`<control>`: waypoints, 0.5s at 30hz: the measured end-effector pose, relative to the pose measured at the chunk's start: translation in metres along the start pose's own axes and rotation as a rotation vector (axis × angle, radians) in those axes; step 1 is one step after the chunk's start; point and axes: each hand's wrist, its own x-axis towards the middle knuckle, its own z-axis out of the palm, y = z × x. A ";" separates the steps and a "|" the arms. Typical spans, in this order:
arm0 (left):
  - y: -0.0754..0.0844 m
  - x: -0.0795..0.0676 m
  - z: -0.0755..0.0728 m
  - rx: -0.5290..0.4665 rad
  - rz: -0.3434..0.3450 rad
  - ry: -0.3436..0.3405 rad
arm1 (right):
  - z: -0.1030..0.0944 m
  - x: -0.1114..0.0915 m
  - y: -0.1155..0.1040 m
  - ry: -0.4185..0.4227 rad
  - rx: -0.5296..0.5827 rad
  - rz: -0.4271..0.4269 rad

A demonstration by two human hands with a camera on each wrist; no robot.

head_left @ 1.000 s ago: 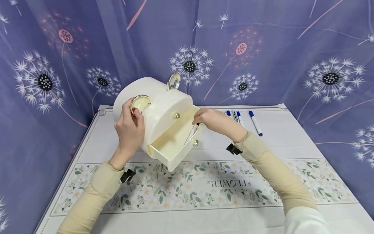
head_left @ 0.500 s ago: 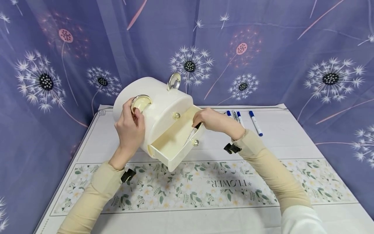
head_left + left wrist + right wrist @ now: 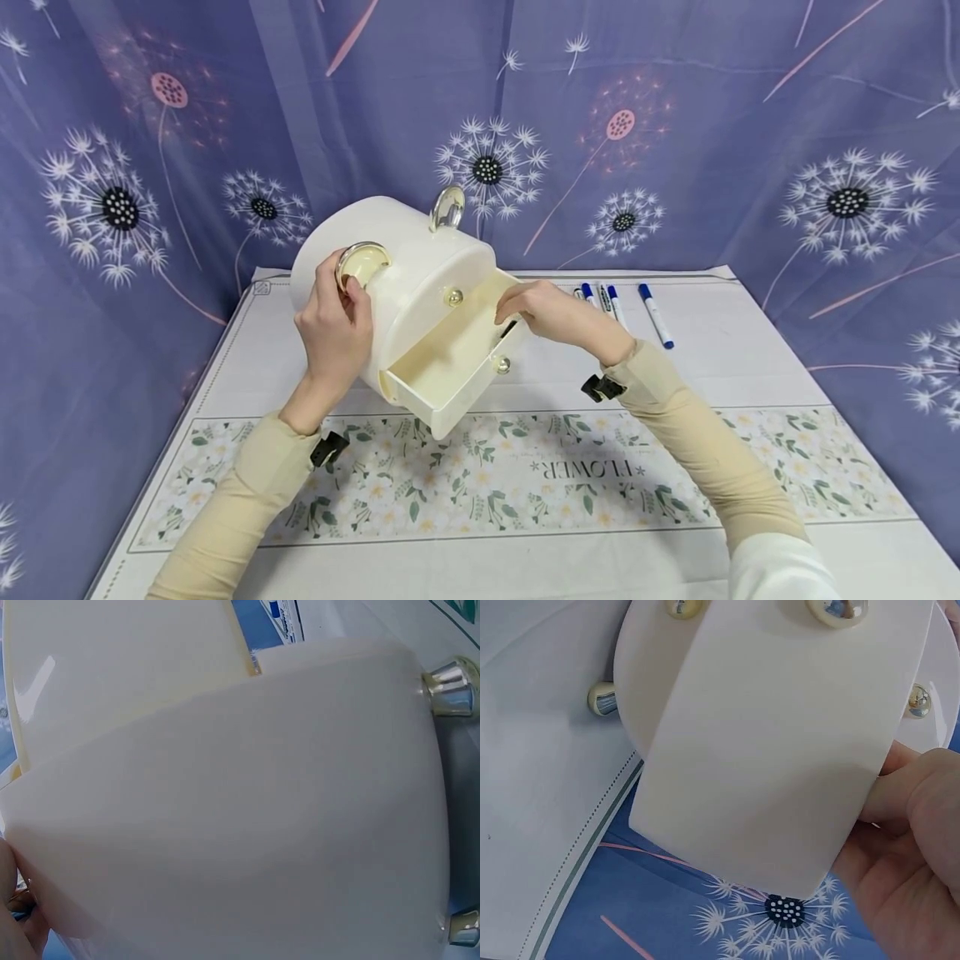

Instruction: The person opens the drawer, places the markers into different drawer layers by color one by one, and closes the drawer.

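Note:
A rounded white storage box with shiny-rimmed ears is tilted toward the viewer. My left hand grips it by the near ear, thumb and fingers around the rim. The lower drawer is pulled out, with a round knob on its front. Inside, along the drawer's front wall, the black end of a marker shows; the rest is hidden by that wall. My right hand is over the drawer's right end, fingertips bent down just above the black end. In the right wrist view, its fingers pass behind the drawer front.
Several blue-capped markers lie behind my right hand, one marker apart at the right. The table has a white cover with a floral strip across it. A purple dandelion curtain surrounds the table's back and sides.
The marker has dropped lower into the drawer, its white body going out of sight behind the front wall. The right fingers have come off it. The left hand and box have stayed still.

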 end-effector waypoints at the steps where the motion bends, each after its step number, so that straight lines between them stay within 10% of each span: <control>1: 0.000 0.000 0.000 0.001 0.000 0.000 | 0.000 -0.001 0.001 0.021 0.000 -0.001; 15: 0.002 0.001 -0.001 0.000 -0.014 -0.003 | 0.005 -0.028 0.013 0.393 0.059 -0.019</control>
